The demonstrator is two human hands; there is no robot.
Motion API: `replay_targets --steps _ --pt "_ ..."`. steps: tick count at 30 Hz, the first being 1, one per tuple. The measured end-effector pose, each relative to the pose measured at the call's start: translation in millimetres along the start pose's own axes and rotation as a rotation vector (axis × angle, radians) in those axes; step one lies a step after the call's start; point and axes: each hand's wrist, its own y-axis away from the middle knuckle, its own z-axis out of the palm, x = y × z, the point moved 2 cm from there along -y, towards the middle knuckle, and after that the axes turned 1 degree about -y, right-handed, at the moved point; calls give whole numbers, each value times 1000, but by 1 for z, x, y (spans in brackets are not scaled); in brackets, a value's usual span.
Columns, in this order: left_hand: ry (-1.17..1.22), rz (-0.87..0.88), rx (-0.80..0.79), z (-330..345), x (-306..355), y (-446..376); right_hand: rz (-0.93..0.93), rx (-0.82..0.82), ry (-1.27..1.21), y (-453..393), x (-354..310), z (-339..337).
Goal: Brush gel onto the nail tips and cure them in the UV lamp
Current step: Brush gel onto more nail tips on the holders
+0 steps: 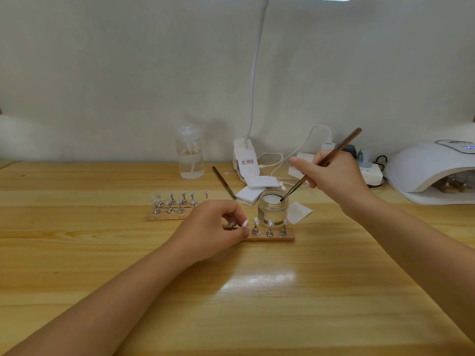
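My right hand [334, 173] grips a thin brown brush [341, 146] and its tip dips into an open glass jar of clear gel [273, 208]. In front of the jar lies a wooden strip [272, 237] carrying several nail tips on small metal stands [269, 228]. My left hand [213, 229] rests at the strip's left end, its curled fingers pinching one stand with a nail tip. A second wooden strip with several nail tips [172, 205] sits further left. The white UV lamp [434, 170] stands at the far right with another strip inside it.
A clear pump bottle [190, 156] stands at the back. A second brush [223, 182] lies beside white pads [253, 190]. A white clip lamp [245, 160], cables and a power strip [367, 173] crowd the back edge. A paper square [299, 212] lies right of the jar.
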Motion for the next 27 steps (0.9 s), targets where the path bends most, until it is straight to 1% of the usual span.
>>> replay_targets --steps 3,8,12,16,19,22,27 --pt "24 22 22 1 2 1 36 -6 -51 0 6 -3" --pt "238 45 110 3 7 4 39 11 -103 2 11 -11" --pt "222 87 203 4 9 5 28 70 -216 10 8 -15" --pt "265 90 238 3 9 5 -84 59 -363 32 -1 -5" --pt "340 70 240 3 8 5 -226 7 -360 48 -9 7" --pt "349 70 245 4 8 5 -340 -48 -329 60 -16 15" --pt "302 111 252 4 9 5 -367 -67 -323 67 -14 20"
